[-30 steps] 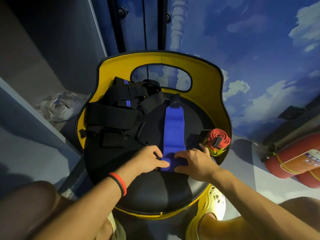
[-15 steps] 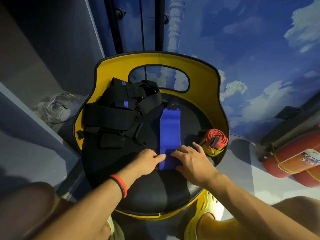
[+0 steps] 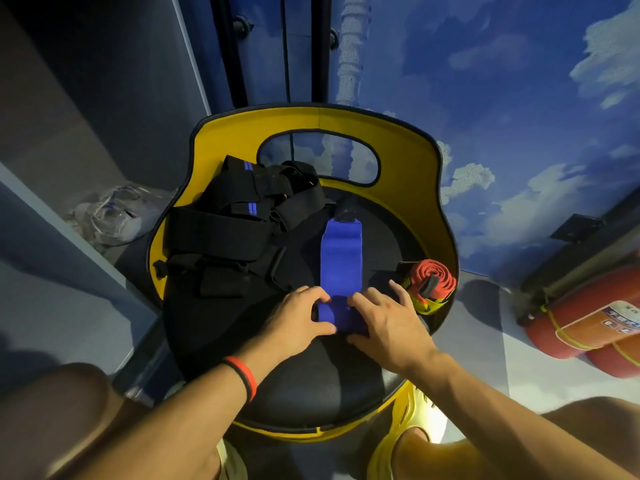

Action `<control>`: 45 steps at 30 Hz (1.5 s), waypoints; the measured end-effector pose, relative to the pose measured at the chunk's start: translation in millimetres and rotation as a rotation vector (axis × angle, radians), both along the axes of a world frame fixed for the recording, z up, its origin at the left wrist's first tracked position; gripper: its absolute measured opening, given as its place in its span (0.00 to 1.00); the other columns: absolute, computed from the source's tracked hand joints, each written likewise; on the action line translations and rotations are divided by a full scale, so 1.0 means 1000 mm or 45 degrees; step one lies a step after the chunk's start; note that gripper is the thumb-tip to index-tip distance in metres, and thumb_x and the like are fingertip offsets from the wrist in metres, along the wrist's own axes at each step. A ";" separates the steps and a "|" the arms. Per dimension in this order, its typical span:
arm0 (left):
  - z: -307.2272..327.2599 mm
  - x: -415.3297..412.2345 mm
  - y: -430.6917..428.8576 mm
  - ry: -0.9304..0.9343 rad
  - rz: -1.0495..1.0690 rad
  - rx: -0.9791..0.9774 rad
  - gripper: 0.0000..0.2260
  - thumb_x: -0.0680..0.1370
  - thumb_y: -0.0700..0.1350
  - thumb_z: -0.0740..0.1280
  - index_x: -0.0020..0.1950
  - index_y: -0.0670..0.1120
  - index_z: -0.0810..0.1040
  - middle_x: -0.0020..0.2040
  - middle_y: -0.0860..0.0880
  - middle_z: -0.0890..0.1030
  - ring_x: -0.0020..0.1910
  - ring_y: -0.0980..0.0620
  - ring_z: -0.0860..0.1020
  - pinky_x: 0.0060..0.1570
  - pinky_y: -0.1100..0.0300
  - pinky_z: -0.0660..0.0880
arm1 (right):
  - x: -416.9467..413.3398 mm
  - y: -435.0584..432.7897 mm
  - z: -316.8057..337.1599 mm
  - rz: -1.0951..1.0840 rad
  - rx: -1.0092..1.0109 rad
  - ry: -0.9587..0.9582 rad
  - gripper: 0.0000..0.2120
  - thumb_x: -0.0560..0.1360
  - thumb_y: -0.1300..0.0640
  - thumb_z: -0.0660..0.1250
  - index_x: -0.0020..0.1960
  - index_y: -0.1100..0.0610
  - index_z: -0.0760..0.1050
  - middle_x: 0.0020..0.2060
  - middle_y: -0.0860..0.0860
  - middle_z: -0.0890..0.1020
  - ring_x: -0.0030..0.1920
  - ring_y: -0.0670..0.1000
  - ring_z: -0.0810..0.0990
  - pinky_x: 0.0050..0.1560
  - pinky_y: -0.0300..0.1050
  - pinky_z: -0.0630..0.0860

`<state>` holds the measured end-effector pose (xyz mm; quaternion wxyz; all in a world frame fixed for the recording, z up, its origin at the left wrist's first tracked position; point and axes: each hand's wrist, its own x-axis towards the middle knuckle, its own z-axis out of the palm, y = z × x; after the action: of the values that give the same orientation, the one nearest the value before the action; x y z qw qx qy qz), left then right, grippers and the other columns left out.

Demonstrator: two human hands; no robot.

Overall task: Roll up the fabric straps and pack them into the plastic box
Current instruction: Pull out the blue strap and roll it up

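A blue fabric strap [image 3: 341, 261] lies lengthwise on the black seat of a yellow chair [image 3: 311, 382]. Its near end is curled into a small roll between my hands. My left hand [image 3: 298, 318] pinches the roll from the left, and my right hand [image 3: 384, 318] presses it from the right. A pile of black straps [image 3: 225, 233], some with blue stripes, fills the left and back of the seat. A rolled red strap [image 3: 431, 280] rests at the seat's right edge. No plastic box is visible.
The chair's yellow backrest [image 3: 408, 161] curves behind the seat. Red fire extinguishers [image 3: 585, 323] lie on the floor at right. A crumpled clear plastic bag [image 3: 114, 216] sits on the floor at left. My knees frame the bottom of the view.
The roll at the blue strap's near end has grown thicker and moved away from me, so the flat part is shorter. Both hands followed it forward.
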<state>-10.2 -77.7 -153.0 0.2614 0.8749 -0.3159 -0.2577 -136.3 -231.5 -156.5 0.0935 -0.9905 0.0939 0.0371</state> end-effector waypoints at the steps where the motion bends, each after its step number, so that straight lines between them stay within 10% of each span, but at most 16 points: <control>1: -0.001 0.002 0.001 0.029 0.003 -0.008 0.23 0.74 0.50 0.77 0.67 0.52 0.76 0.64 0.53 0.74 0.62 0.52 0.76 0.63 0.53 0.76 | 0.000 0.001 0.000 -0.006 -0.003 0.026 0.25 0.77 0.44 0.70 0.69 0.46 0.64 0.65 0.49 0.74 0.67 0.53 0.75 0.79 0.61 0.49; 6: -0.001 0.003 0.002 0.212 0.115 -0.033 0.25 0.77 0.54 0.74 0.72 0.51 0.75 0.66 0.52 0.76 0.62 0.51 0.78 0.63 0.55 0.76 | 0.005 -0.004 0.001 -0.140 0.172 0.031 0.26 0.77 0.47 0.71 0.72 0.46 0.68 0.67 0.49 0.72 0.69 0.52 0.72 0.77 0.63 0.55; 17: 0.000 0.009 0.001 0.310 0.349 -0.053 0.14 0.81 0.57 0.69 0.51 0.45 0.78 0.41 0.49 0.82 0.39 0.50 0.86 0.41 0.58 0.79 | 0.004 0.001 0.004 -0.154 0.323 0.035 0.19 0.82 0.40 0.60 0.70 0.46 0.69 0.62 0.48 0.80 0.64 0.51 0.78 0.74 0.59 0.65; 23: -0.002 0.006 0.000 0.417 0.419 0.018 0.15 0.81 0.59 0.67 0.55 0.47 0.77 0.46 0.48 0.84 0.39 0.52 0.84 0.42 0.57 0.80 | 0.002 0.010 -0.003 -0.197 0.324 -0.021 0.22 0.84 0.45 0.57 0.76 0.48 0.64 0.65 0.52 0.70 0.60 0.54 0.78 0.61 0.49 0.78; 30: -0.004 0.010 0.000 0.587 0.460 0.011 0.16 0.81 0.59 0.67 0.54 0.47 0.77 0.46 0.46 0.85 0.31 0.55 0.78 0.27 0.65 0.67 | 0.001 0.007 0.002 -0.133 0.291 0.040 0.29 0.75 0.47 0.73 0.71 0.44 0.64 0.71 0.48 0.64 0.72 0.52 0.68 0.79 0.64 0.50; 37: -0.006 0.005 0.001 0.598 0.411 0.006 0.17 0.82 0.58 0.65 0.53 0.44 0.78 0.43 0.46 0.85 0.31 0.52 0.82 0.24 0.66 0.67 | 0.004 0.001 0.011 -0.061 0.168 0.154 0.27 0.75 0.47 0.72 0.71 0.41 0.66 0.67 0.45 0.70 0.69 0.52 0.73 0.78 0.68 0.45; 41: -0.015 0.010 -0.002 0.279 0.442 -0.039 0.18 0.81 0.56 0.67 0.42 0.42 0.77 0.37 0.48 0.80 0.36 0.51 0.80 0.39 0.50 0.82 | 0.007 -0.002 0.016 -0.106 0.323 0.239 0.29 0.75 0.44 0.72 0.73 0.41 0.68 0.68 0.46 0.69 0.71 0.51 0.70 0.77 0.68 0.51; 45: -0.012 0.009 -0.007 0.375 0.569 -0.274 0.10 0.79 0.52 0.72 0.55 0.49 0.76 0.51 0.49 0.82 0.50 0.50 0.82 0.51 0.53 0.81 | 0.009 -0.004 0.019 -0.073 0.343 0.299 0.30 0.76 0.42 0.71 0.75 0.41 0.67 0.69 0.47 0.69 0.73 0.52 0.67 0.78 0.67 0.47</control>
<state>-0.8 -84.4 -165.3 0.4459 0.8433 -0.0995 -0.2830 -127.6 -235.0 -137.1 0.2147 -0.9548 0.1268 0.1620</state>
